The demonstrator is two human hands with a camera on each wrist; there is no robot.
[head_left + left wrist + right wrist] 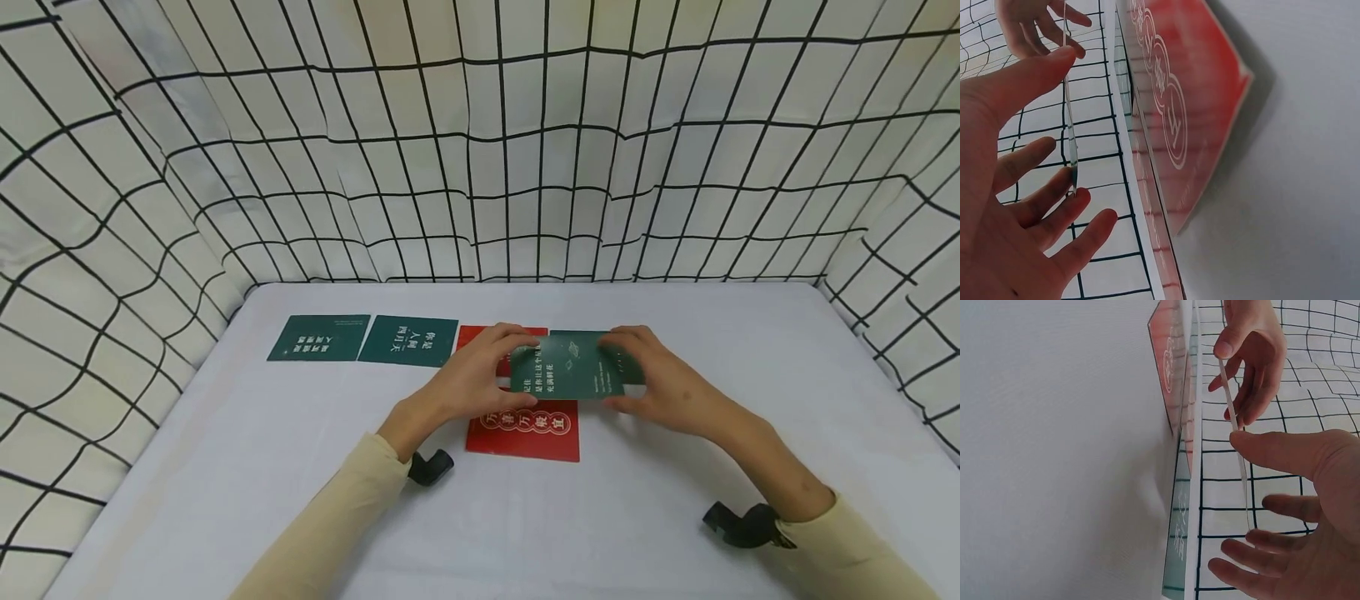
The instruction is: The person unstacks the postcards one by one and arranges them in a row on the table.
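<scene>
A dark green card (568, 371) with white characters is held above the table by its left and right ends. My left hand (480, 375) pinches one end between thumb and fingers. At the opposite end, my right hand (671, 387) does the same. Both wrist views show the card edge-on, as a thin card edge (1071, 134) between the hands and off the tabletop. Below and nearer to me lies a red card (525, 437) with white ringed characters. Partly hidden behind the hands are another red card (469, 335) and a green card (1179, 540).
Two more green cards, one at far left (318, 339) and its neighbour (408, 340), lie in the back row on the white table (247, 475). A white sheet with a black grid net (525, 167) rises behind the table and along both sides.
</scene>
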